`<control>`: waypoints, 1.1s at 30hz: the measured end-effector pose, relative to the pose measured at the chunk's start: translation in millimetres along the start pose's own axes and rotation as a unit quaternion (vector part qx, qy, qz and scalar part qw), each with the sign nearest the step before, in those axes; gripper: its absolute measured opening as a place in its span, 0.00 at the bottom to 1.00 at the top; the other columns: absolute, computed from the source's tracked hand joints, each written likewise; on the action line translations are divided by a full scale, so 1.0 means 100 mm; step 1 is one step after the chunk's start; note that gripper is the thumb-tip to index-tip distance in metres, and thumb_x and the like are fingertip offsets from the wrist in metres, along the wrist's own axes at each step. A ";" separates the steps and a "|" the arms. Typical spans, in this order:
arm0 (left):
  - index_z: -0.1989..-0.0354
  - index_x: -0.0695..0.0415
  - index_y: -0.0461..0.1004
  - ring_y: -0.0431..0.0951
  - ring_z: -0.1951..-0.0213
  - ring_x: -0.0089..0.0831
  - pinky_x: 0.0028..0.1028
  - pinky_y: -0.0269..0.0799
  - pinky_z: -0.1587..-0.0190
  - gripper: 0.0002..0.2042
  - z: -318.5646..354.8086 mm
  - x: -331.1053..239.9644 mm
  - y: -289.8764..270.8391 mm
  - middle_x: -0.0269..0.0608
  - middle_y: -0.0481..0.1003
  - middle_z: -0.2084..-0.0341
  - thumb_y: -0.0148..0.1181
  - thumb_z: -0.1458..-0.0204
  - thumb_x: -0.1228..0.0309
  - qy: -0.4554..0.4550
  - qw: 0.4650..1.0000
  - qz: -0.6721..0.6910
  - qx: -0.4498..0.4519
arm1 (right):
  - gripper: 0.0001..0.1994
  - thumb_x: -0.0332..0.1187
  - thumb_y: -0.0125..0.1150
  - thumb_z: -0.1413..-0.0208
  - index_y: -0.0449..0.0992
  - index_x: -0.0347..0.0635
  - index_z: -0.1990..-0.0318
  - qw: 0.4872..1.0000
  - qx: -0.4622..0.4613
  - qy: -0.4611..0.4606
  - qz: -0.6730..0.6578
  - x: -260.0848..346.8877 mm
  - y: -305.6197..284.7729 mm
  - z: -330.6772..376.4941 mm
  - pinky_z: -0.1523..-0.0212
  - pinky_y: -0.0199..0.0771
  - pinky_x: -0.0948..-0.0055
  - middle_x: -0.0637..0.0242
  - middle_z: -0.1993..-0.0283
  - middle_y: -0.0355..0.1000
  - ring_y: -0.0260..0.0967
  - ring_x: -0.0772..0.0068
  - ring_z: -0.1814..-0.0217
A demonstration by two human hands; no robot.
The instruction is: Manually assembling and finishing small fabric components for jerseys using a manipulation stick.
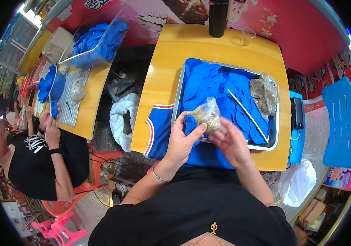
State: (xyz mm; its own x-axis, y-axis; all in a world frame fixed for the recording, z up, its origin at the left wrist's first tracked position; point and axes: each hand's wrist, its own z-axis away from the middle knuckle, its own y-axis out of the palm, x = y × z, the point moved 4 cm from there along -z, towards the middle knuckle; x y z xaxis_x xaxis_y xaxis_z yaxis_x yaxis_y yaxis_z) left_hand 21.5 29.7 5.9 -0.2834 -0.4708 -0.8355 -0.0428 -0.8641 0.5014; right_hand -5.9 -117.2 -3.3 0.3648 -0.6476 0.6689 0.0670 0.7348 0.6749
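Note:
My left hand (182, 139) is closed around a small clear plastic bag (209, 116) of tan, fibrous-looking stuff, its thumb pressed on the front. A blue cloth-like piece (189, 124) is also in that hand, beside the bag. Close to the bag's right side, my right hand (235, 144) has its fingers spread; whether they touch the bag is hard to tell. Beneath both hands lies a metal tray (277, 137) heaped with flat blue pieces (202, 84). A thin pale stick (247, 115) rests slantwise on the heap, left of a second tan-filled plastic bag (264, 94).
Blue cloth with red-and-white trim (160, 129) covers the wooden table's (175, 45) near left edge. A black bottle (218, 18) and a clear cup (247, 37) stand at the back. At left, a co-worker (46, 164) handles a blue piece. A blue chair (341, 119) stands right.

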 end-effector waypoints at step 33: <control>0.59 0.56 0.70 0.69 0.68 0.15 0.17 0.64 0.66 0.14 0.19 -0.16 0.20 0.34 0.73 0.69 0.64 0.55 0.74 0.149 0.954 -0.157 0.207 | 0.29 0.20 0.57 0.64 0.67 0.45 0.48 0.629 0.167 -0.149 0.745 1.05 1.29 0.20 0.63 0.72 0.65 0.55 0.60 0.70 0.72 0.56 0.62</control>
State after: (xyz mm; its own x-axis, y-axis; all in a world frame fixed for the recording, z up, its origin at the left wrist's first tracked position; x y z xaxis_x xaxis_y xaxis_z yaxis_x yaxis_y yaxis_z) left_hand 7.0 22.9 33.4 0.0884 -0.2838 -0.9548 -0.4728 -0.8556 0.2105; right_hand 22.5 -94.3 160.6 -0.4025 0.6628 0.6314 -0.3596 0.5198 -0.7749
